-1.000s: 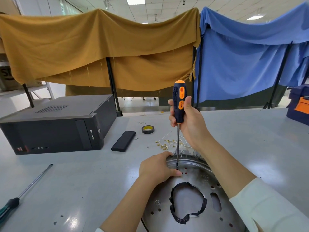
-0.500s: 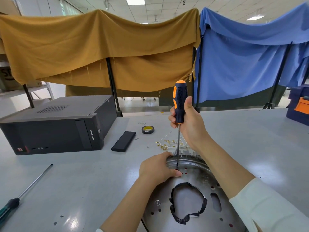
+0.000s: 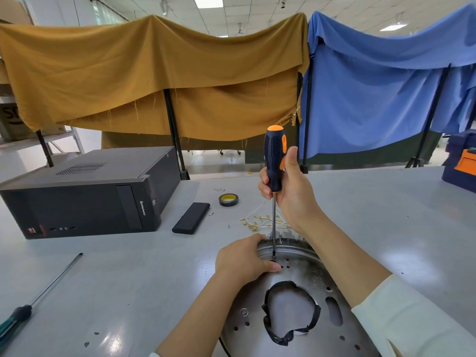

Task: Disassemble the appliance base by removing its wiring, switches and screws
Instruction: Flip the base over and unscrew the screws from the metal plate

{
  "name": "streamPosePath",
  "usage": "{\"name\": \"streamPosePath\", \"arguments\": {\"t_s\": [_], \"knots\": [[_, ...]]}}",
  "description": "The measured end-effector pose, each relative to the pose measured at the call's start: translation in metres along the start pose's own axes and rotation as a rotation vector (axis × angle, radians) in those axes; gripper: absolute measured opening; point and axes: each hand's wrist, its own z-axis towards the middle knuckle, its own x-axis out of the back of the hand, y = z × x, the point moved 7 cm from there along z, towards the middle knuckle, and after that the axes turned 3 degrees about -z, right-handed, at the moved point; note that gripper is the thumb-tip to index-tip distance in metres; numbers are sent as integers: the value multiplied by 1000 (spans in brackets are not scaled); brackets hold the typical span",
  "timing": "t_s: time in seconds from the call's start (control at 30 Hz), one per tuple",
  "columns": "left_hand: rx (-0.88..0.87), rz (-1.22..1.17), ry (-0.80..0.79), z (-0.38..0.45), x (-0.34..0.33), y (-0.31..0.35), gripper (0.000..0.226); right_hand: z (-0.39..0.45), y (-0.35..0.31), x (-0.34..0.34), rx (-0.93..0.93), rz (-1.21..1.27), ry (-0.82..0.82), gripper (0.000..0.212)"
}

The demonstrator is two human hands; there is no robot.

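Upright over the near middle of the grey table [image 3: 386,215], a screwdriver [image 3: 274,161] with a black and orange handle was held by the right hand [image 3: 291,191], the fingers wrapped tightly round the lower part of the handle and the thumb laid up along its side. Its thin metal shaft ran straight down, and the tip was set at a small hole near the far rim of the round metal appliance base [image 3: 304,328], which lay flat on the table close to the person. The left hand [image 3: 242,261] was pressed on the far left edge of the base, fingers curled together over the rim and the thumb stretched flat on the metal just beside the tip. A ragged black gasket [image 3: 291,313] was seen around the large central opening of the base, with several smaller holes scattered about it. Just beyond the base, a bundle of pale wires with brass terminals [image 3: 257,222] lay on the table. Farther off were a roll of tape [image 3: 228,200], a flat black case [image 3: 191,217] and a black computer tower [image 3: 85,194] lying on its side. A second screwdriver [image 3: 33,300] with a long shaft lay well apart at the left edge. Behind the table, a mustard cloth [image 3: 154,73] and a blue cloth [image 3: 386,86] were draped over black stands.
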Motion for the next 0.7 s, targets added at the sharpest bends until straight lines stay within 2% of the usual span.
{"name": "streamPosePath", "arguments": {"t_s": [0.17, 0.33, 0.6, 0.7], "knots": [[-5, 3, 0, 0, 0, 0, 69, -4, -4, -2, 76, -108, 10, 33], [-8, 9, 4, 0, 0, 1, 68, -3, -1, 2, 13, -49, 28, 56], [3, 9, -1, 0, 0, 0, 70, -5, 1, 8, 44, -69, 46, 30], [1, 7, 1, -1, 0, 0, 69, -4, 3, 6, 9, -12, 30, 40]]}}
